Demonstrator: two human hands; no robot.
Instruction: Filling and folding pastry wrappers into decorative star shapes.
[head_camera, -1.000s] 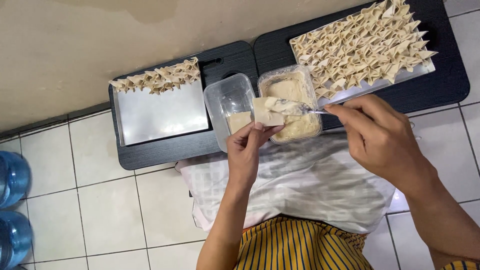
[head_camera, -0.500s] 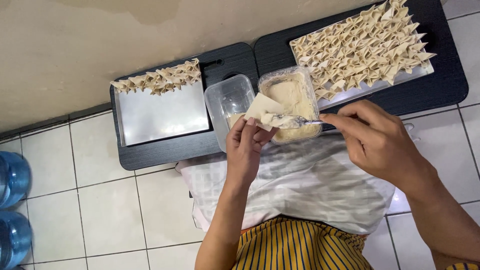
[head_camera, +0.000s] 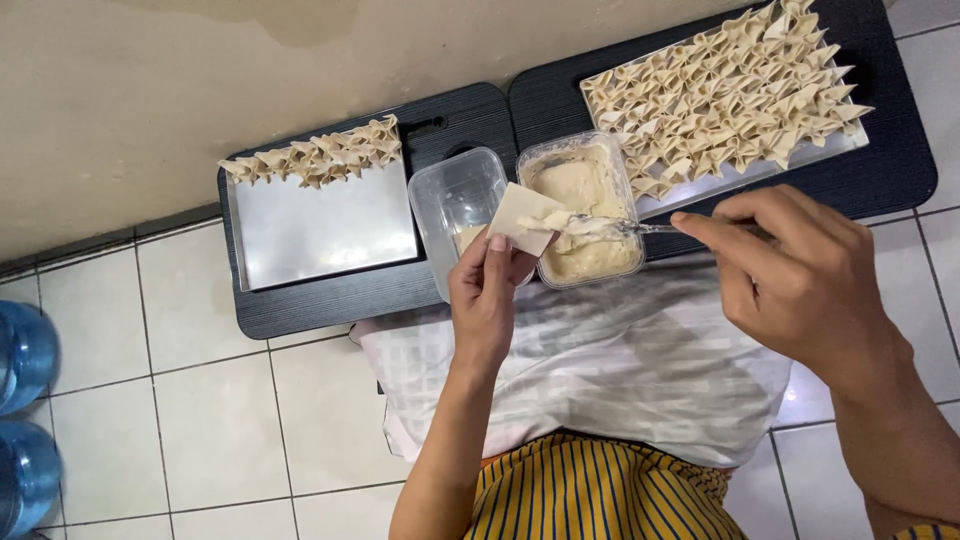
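Observation:
My left hand (head_camera: 487, 296) holds a square pale dumpling wrapper (head_camera: 522, 216) flat on its fingers, above two clear plastic tubs. My right hand (head_camera: 800, 280) grips a metal spoon (head_camera: 640, 228) whose tip carries a smear of creamy filling (head_camera: 575, 224) and rests on the wrapper's right edge. The right tub (head_camera: 585, 205) holds pale filling. The left tub (head_camera: 455, 205) is nearly empty, with a few wrappers at its bottom.
Two black low tables (head_camera: 470, 110) stand side by side against a beige wall. A metal tray (head_camera: 320, 228) on the left carries one row of folded dumplings; a tray (head_camera: 735, 85) on the right is covered with several. A white cloth (head_camera: 600, 370) lies over my lap. Blue water jugs (head_camera: 25, 400) stand at far left.
The spoon has come out of the filling tub with a load and moved left onto the wrapper. My left hand has raised the wrapper slightly toward the spoon.

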